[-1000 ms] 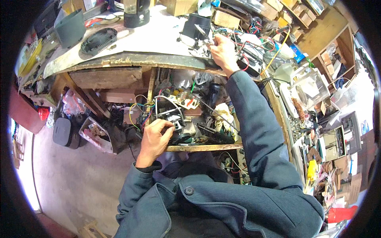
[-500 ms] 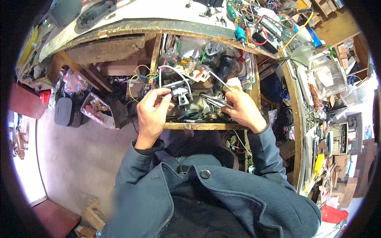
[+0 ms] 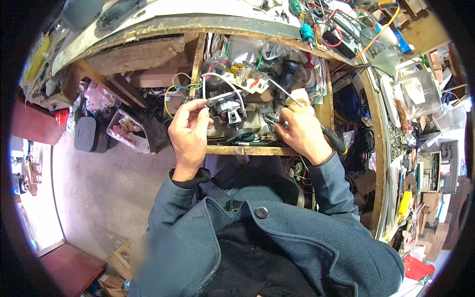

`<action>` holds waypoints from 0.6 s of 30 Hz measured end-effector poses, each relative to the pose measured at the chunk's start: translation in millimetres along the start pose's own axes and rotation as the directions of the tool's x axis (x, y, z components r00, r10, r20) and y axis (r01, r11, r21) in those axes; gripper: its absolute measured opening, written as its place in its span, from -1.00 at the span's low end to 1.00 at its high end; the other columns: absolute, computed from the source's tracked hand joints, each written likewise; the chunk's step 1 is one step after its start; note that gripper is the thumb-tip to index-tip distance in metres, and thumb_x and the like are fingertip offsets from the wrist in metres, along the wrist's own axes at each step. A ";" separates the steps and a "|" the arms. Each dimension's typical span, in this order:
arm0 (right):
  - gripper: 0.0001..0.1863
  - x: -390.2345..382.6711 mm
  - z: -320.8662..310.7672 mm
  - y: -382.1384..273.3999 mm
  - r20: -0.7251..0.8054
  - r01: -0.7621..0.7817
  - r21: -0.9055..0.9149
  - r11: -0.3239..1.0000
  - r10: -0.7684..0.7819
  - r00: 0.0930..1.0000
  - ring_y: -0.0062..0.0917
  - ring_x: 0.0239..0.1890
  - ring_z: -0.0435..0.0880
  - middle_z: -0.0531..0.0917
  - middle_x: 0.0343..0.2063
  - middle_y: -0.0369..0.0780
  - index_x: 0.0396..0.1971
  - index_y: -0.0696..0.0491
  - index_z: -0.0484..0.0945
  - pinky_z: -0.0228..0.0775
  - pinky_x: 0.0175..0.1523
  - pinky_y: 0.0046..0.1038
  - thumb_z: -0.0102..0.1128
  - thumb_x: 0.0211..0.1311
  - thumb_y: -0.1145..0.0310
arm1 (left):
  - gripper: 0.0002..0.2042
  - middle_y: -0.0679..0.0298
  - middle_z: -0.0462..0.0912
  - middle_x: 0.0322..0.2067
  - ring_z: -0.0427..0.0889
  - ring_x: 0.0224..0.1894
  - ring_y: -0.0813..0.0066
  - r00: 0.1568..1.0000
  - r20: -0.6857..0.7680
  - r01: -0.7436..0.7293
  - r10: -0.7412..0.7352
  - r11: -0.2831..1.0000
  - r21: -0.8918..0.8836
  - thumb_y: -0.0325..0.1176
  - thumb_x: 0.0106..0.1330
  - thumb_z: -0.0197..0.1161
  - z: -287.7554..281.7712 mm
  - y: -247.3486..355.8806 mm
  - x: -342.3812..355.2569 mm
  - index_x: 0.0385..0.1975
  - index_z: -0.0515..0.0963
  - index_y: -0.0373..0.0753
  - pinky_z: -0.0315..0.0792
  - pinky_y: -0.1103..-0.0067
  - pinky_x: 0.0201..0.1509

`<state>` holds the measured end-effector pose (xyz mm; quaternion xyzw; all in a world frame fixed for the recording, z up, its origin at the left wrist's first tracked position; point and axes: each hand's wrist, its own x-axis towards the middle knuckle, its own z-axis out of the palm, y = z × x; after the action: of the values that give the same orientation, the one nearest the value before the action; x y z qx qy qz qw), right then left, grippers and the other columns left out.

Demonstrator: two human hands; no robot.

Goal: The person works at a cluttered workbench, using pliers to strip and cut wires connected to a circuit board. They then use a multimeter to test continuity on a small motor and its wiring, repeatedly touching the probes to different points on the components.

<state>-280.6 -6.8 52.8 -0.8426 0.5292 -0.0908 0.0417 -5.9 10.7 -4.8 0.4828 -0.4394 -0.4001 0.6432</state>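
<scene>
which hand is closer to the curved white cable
Left. The left hand is near the left end of the white cable; I can't tell whether they touch. The right hand is farther off, right of the cable, a metal tool in its grip.

The bare right hand (image 3: 303,131) covers most of a thin grey metal tool (image 3: 270,119), so its kind cannot be told. The same hand hides the middle of a long, thin metal shaft (image 3: 284,92), which perhaps belongs to the black-and-yellow handle (image 3: 336,141). Whether the bare left hand (image 3: 189,129) pinches something small cannot be told. The upper edge cuts a black oval slotted part (image 3: 118,14). Tiny black pieces (image 3: 283,16) nearby are too small to recognise. Blur covers one side of the blue-grey cloth jacket (image 3: 307,237), and the lower edge cuts it.
</scene>
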 end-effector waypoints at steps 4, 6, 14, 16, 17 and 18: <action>-0.75 11.3 -2.5 -8.8 0.128 0.125 0.312 0.942 -0.172 0.977 -0.11 -0.19 0.68 0.66 -0.35 -0.09 -0.28 0.10 0.59 0.52 -0.05 -0.16 0.44 0.21 0.27 | -0.83 0.30 0.69 -0.19 0.67 -0.31 0.65 1.000 -0.008 0.002 -0.002 1.000 0.009 -0.59 0.47 0.23 -2.8 1.1 -0.9 -0.01 0.63 -0.36 0.58 0.66 -0.23; -0.73 21.5 -4.4 -14.8 0.137 0.201 0.390 0.899 -0.273 0.952 -0.11 -0.17 0.70 0.67 -0.32 -0.09 -0.23 0.10 0.60 0.53 -0.04 -0.17 0.44 0.22 0.27 | -0.83 0.30 0.69 -0.19 0.67 -0.31 0.64 1.000 -0.002 0.003 -0.003 1.000 0.025 -0.59 0.47 0.24 -2.8 2.0 0.0 0.00 0.64 -0.36 0.58 0.66 -0.23; -0.72 39.5 19.2 -15.1 0.142 0.287 0.490 0.823 -0.401 0.905 -0.08 -0.19 0.71 0.68 -0.31 -0.05 -0.19 0.15 0.64 0.54 -0.09 -0.18 0.49 0.12 0.41 | -0.84 0.28 0.70 -0.18 0.69 -0.30 0.65 0.999 0.026 0.020 -0.023 0.994 0.107 -0.61 0.43 0.25 -1.0 3.5 -2.0 -0.06 0.67 -0.38 0.58 0.68 -0.23; -0.72 38.4 22.3 -11.2 0.131 0.272 0.529 0.804 -0.394 0.910 -0.09 -0.21 0.71 0.67 -0.33 -0.06 -0.20 0.16 0.64 0.54 -0.12 -0.21 0.49 0.10 0.43 | -0.84 0.27 0.71 -0.20 0.70 -0.25 0.61 0.998 0.047 -0.050 0.041 0.977 0.206 -0.61 0.40 0.27 -0.2 7.6 -0.9 -0.08 0.68 -0.38 0.58 0.66 -0.18; -0.73 38.0 26.3 -7.0 0.101 0.284 0.560 0.778 -0.405 0.909 -0.10 -0.24 0.72 0.68 -0.35 -0.08 -0.21 0.16 0.64 0.54 -0.14 -0.24 0.50 0.11 0.44 | -0.85 0.31 0.71 -0.22 0.69 -0.24 0.64 0.993 0.062 -0.109 0.096 0.957 0.269 -0.60 0.41 0.27 1.5 8.1 -0.1 -0.08 0.67 -0.36 0.56 0.68 -0.16; -0.73 38.0 30.1 -3.6 0.093 0.280 0.588 0.759 -0.407 0.908 -0.11 -0.24 0.72 0.69 -0.34 -0.08 -0.21 0.15 0.64 0.55 -0.14 -0.25 0.50 0.11 0.44 | -0.85 0.35 0.71 -0.25 0.67 -0.22 0.68 0.985 0.082 -0.168 0.149 0.929 0.330 -0.59 0.42 0.28 3.5 9.3 0.7 -0.07 0.67 -0.35 0.55 0.69 -0.14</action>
<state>-255.3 -40.2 28.0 -0.8800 0.3062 -0.1568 0.3273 -8.2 11.1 4.8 0.5372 -0.5563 -0.2793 0.5692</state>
